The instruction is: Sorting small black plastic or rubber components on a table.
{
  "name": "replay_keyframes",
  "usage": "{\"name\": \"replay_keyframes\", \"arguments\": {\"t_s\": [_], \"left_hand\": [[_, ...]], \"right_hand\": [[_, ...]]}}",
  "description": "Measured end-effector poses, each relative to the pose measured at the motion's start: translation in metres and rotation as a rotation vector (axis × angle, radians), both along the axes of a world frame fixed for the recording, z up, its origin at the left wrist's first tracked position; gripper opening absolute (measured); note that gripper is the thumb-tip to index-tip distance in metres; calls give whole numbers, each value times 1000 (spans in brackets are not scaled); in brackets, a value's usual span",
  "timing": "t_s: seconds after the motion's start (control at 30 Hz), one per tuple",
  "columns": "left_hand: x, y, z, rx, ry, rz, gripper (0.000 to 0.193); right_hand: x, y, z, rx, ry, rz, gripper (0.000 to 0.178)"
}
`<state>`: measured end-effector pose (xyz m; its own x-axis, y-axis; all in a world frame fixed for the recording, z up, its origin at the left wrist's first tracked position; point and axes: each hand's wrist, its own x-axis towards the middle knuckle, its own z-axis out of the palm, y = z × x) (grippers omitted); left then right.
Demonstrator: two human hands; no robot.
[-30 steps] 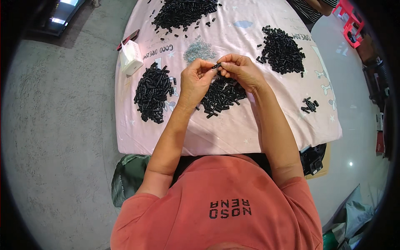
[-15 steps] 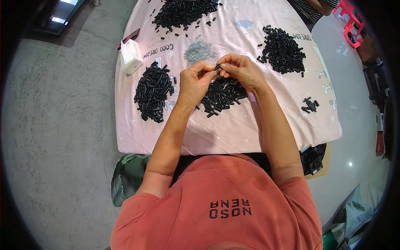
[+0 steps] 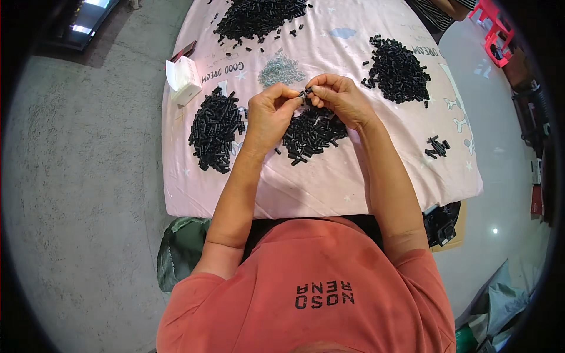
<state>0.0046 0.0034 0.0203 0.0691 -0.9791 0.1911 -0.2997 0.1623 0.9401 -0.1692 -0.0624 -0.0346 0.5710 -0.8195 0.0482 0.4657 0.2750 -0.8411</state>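
Above the near middle pile of small black plastic pieces (image 3: 313,138), my two hands meet fingertip to fingertip. My left hand (image 3: 272,115) pinches a small black plastic piece (image 3: 303,94) between thumb and forefinger. My right hand (image 3: 341,101) is closed in a pinch too, on a small black piece at the same spot. Whether the pieces are joined is too small to tell. Just beyond my fingers lies a heap of tiny clear pieces (image 3: 281,69).
More black pieces form a left pile (image 3: 215,132), a right pile (image 3: 399,70), a far pile (image 3: 259,16) and a small cluster (image 3: 436,147) on the pink cloth (image 3: 294,197). A tissue pack (image 3: 185,81) stands at the left edge. Another person's arm (image 3: 452,9) shows far right.
My left hand has shifted slightly left, and the fingertips have parted a little, so more of the black pieces shows between them. The piles look the same.
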Motion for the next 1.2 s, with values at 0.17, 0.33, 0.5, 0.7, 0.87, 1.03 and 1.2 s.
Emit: {"name": "replay_keyframes", "arguments": {"t_s": [0.17,0.33,0.5,0.7,0.87,1.03,1.2], "left_hand": [[-1,1,2,9,-117,-14,3],[-1,3,3,-22,-196,-15,4],[4,2,-3,-40,-252,-23,4],[-5,8,6,-120,-352,14,5],[-3,6,5,-87,-219,-33,10],[3,2,9,-92,-359,-100,23],[5,2,23,-48,-391,-223,28]], "right_hand": [[1,2,1,-29,43,6,14],[1,3,0,-83,112,-1,13],[3,5,2,-107,146,8,12],[5,8,-1,-91,89,18,13],[6,8,0,-19,21,37,13],[5,7,0,0,-21,55,17],[4,9,4,-14,-10,45,24]]}}
